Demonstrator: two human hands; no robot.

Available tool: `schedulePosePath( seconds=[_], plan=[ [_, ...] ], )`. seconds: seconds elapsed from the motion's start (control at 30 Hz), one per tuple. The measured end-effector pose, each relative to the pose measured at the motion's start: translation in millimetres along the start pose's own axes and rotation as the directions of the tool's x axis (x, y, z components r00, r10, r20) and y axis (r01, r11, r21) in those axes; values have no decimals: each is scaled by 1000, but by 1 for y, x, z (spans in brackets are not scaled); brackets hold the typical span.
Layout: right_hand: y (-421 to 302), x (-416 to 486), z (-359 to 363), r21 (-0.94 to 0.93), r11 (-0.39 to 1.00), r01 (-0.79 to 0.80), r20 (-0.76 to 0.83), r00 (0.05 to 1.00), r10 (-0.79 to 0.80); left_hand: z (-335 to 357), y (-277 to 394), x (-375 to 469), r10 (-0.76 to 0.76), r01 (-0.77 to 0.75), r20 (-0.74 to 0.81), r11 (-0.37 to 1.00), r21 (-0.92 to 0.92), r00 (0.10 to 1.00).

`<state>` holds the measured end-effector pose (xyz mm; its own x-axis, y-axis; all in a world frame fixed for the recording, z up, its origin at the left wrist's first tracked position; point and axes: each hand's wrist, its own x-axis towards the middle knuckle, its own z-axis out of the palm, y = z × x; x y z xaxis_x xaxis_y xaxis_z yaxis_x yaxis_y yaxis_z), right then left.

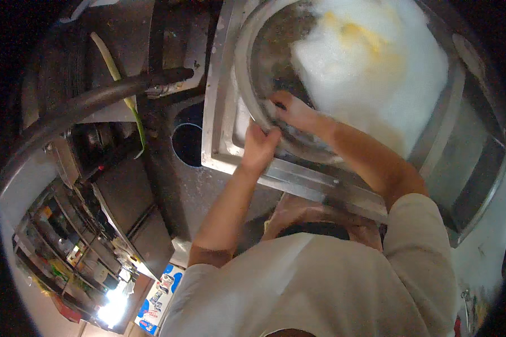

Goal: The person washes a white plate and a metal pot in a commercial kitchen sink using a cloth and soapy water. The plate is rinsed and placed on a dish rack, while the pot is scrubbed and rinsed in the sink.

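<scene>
A large round metal vessel (243, 69), perhaps a wok or basin, tilts in the metal sink (213, 113) before me. My left hand (260, 143) grips its near-left rim, with the thumb on the edge. Just inside that rim is my right hand (294, 111), its fingers curled against the inner wall. Something dark shows by those fingers, but blur hides whether it is held. White foam (362, 84) fills much of the view right of the vessel and covers part of it. A yellow patch (364, 36) shows in the foam.
A dark pipe or rail (105, 94) crosses the left side, over a long pale-and-green stalk (109, 54), perhaps a leek. Left of the sink is a round dark container (187, 145). Shelving (74, 252) and a printed box (160, 299) are lower left. Metal surfaces (459, 177) adjoin at right.
</scene>
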<state>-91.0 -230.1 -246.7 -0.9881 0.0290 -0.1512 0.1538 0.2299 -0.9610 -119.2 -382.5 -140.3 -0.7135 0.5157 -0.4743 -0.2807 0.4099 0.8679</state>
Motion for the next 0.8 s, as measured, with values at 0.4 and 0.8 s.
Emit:
schedulePosePath(
  seconds=[0.4,0.8],
  plan=[
    [114,-140,-22,-528,777,-343,179,849,497,5,5,2,-119,142,-215,985,94,969],
    [-58,-119,-53,-178,983,53,180,983,-20,5,9,4,-393,396,-132,918,0,910]
  ],
)
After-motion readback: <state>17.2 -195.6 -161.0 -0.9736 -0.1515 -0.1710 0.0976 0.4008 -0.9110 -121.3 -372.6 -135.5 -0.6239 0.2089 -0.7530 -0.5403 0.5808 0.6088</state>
